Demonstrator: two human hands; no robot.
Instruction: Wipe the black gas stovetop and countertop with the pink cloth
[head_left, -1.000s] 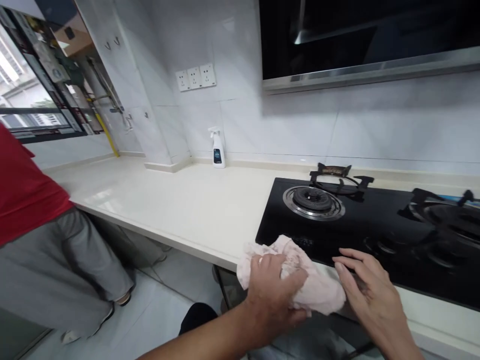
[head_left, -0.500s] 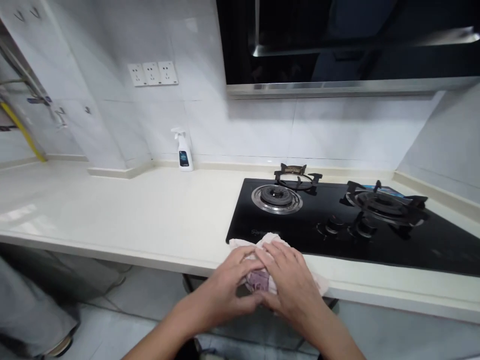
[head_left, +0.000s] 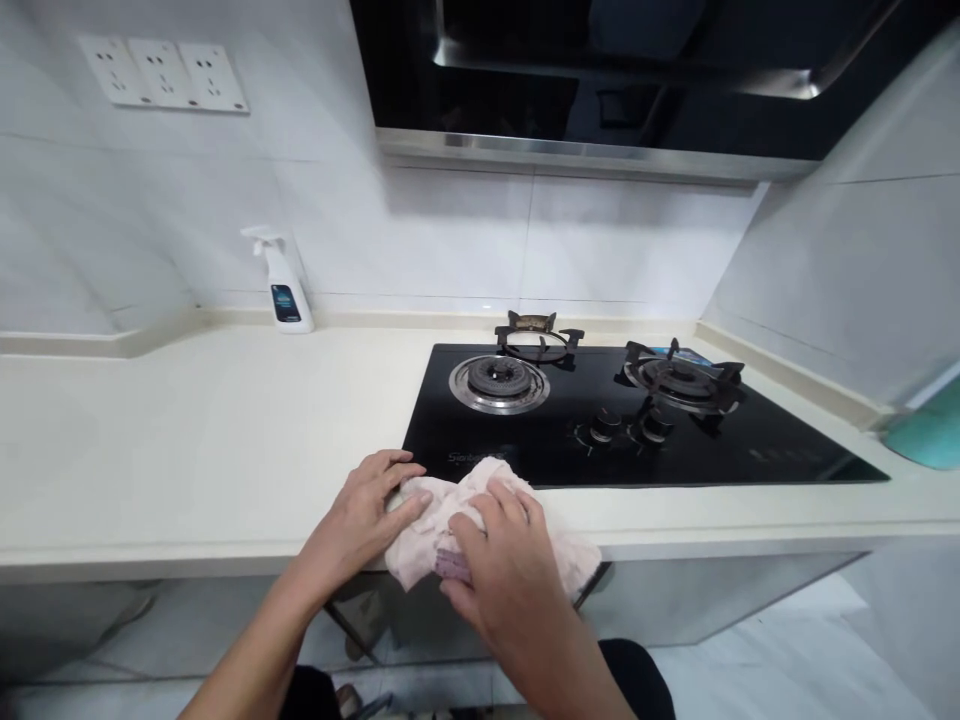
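Note:
A pale pink cloth (head_left: pixel 416 550) with a purple patch lies bunched over the counter's front edge, its top touching the near edge of the black gas hob (head_left: pixel 547 470). My right hand (head_left: pixel 510 570) grips the middle of the cloth, fingers curled over it from above. At the cloth's left end, my left hand (head_left: pixel 371 510) has its thumb across the fabric and its fingers round the corner. Left of the back burner, the hob's left burner (head_left: pixel 499 380) is without its pan support, which stands behind it as a loose black ring (head_left: pixel 536 340).
A white spray bottle (head_left: pixel 285 295) stands against the wall at the left. The right burner (head_left: pixel 682 380) carries its pan support, near two knobs (head_left: pixel 604 425). A range hood (head_left: pixel 585 110) hangs above. Something green (head_left: pixel 926 430) sits at the right edge on the cream counter (head_left: pixel 187 430).
The view has turned right and come closer. My left hand has parted from my right and moved to the cloth's left end. More of the cloth shows, spread wider between the hands.

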